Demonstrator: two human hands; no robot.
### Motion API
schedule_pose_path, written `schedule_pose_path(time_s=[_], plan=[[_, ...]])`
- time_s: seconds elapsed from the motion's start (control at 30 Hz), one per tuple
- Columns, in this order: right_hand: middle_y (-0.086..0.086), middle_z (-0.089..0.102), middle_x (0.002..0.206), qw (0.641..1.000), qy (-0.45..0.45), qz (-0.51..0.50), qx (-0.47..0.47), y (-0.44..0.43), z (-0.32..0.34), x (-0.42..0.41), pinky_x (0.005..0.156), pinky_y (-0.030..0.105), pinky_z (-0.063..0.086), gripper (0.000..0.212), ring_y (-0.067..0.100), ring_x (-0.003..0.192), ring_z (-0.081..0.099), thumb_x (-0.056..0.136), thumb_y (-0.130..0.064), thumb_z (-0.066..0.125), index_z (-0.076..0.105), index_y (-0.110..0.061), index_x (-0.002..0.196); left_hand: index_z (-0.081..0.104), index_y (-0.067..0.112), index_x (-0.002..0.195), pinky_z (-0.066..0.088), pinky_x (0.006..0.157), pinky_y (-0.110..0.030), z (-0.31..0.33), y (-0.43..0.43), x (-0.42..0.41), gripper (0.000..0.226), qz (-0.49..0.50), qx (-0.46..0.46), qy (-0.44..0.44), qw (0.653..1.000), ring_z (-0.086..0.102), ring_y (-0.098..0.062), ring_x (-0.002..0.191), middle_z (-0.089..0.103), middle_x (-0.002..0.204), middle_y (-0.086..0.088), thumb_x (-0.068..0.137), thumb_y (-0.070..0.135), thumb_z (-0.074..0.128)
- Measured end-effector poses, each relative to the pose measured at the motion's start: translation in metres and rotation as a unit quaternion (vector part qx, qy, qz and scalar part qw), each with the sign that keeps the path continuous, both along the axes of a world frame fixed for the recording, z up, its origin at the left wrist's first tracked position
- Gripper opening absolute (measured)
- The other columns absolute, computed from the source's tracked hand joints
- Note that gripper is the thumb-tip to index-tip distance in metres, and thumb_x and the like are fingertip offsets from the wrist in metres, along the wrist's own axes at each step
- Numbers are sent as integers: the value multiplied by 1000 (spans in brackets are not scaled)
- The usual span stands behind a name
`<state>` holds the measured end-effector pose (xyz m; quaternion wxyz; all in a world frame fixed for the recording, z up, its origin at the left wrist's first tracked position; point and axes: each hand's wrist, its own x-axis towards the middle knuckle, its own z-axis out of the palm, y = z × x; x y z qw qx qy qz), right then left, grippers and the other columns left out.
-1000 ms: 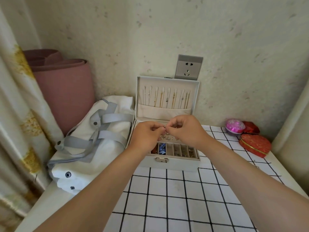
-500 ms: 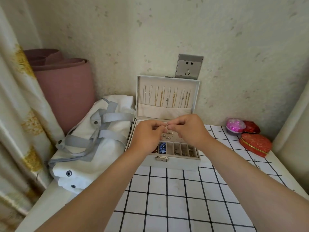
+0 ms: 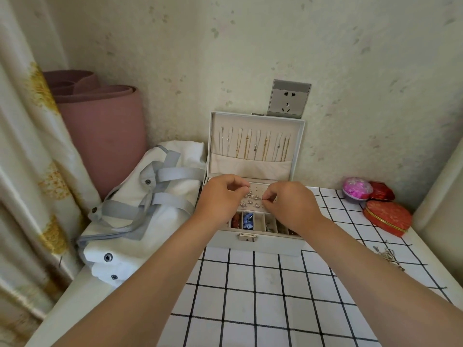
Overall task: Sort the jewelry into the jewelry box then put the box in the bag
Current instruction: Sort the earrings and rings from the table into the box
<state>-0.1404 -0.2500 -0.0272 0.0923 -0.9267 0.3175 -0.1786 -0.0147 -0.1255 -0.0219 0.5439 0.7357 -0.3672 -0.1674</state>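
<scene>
The jewelry box (image 3: 253,242) stands open at the back of the table (image 3: 250,309). Its lid (image 3: 250,166) is upright against the wall (image 3: 250,58), with chains (image 3: 250,146) hung inside. The white bag (image 3: 160,221) lies on the left, against the box's side. Both your hands are over the earring panel (image 3: 260,190). Your right hand (image 3: 292,205) pinches a small silver earring (image 3: 263,199) between thumb and forefinger. Your left hand (image 3: 220,200) has its fingers curled at the panel; whether it holds anything cannot be told.

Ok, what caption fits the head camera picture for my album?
Left hand and right hand, curled, work over tiny earrings in the open jewelry box, white bag beside it.
</scene>
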Motion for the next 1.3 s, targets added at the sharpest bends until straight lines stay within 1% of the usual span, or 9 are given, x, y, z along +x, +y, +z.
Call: schedule_pose_path(time_s=[0.27, 0.4, 0.53, 0.63, 0.77, 0.87, 1.0, 1.13, 1.3], plan=[[-10, 65, 81, 998, -11, 38, -44, -4, -6, -4, 64, 28, 49, 13, 10, 75, 58, 87, -20, 66, 72, -25, 77, 74, 27, 93, 57, 86, -38, -1, -3, -2, 8, -12, 13, 10, 1000, 65, -11, 75, 70, 83, 8, 89, 21, 70], [-12, 66, 85, 996, -15, 81, -18, -8, -6, -7, 68, 27, 51, 11, 7, 78, 59, 88, -24, 66, 76, -28, 84, 72, 26, 94, 57, 83, -36, -2, -1, -2, 10, -18, 10, 17, 1000, 65, -12, 73, 69, 83, 7, 90, 18, 69], [-16, 67, 90, 995, -59, 57, 54, -12, -5, -13, 74, 25, 50, 14, 3, 82, 60, 89, -20, 64, 74, -29, 89, 73, 24, 98, 57, 76, -29, -1, 0, -5, 13, -34, 10, 30, 999, 63, -9, 65, 68, 81, 7, 92, 15, 66], [-16, 68, 87, 982, -110, 27, 152, -13, 2, -14, 70, 16, 43, 20, -3, 75, 59, 92, -14, 62, 72, -31, 89, 74, 26, 99, 58, 80, -33, 0, -2, -9, 14, -47, 12, 33, 998, 64, -10, 67, 69, 82, 7, 93, 15, 66], [-3, 75, 84, 935, -157, 32, 318, -8, 15, -13, 65, 21, 42, 12, -2, 57, 56, 91, -16, 68, 78, -22, 88, 71, 25, 101, 59, 80, -33, 1, -3, -15, 13, -61, 9, 38, 997, 65, -10, 66, 72, 87, 2, 90, 18, 69], [2, 76, 79, 890, -183, 43, 415, -2, 24, -13, 49, 21, 41, 10, 11, 49, 46, 93, -19, 70, 78, -15, 97, 71, 21, 96, 59, 75, -30, 1, -3, -17, 9, -54, -7, 49, 997, 64, -7, 62, 74, 85, 1, 87, 19, 74], [17, 70, 72, 880, -202, 41, 428, -2, 26, -13, 43, 20, 38, 9, 14, 49, 46, 88, -20, 76, 80, -15, 94, 75, 19, 92, 56, 68, -23, -2, -4, -19, 7, -40, -23, 69, 997, 62, -4, 60, 75, 82, 1, 86, 19, 76], [9, 59, 60, 881, -188, 31, 434, -5, 26, -13, 45, 22, 36, 8, 13, 50, 46, 83, -23, 81, 81, -19, 90, 76, 21, 92, 55, 68, -21, -3, -5, -19, 6, -41, -31, 86, 995, 61, -6, 62, 76, 83, 2, 87, 19, 73], [26, 68, 83, 879, -179, 30, 441, -9, 23, -13, 46, 23, 36, 7, 15, 56, 47, 88, -24, 76, 80, -20, 91, 69, 24, 103, 53, 63, -15, -2, -6, -20, 14, -47, -33, 89, 994, 61, -7, 59, 76, 85, 5, 95, 15, 62]])
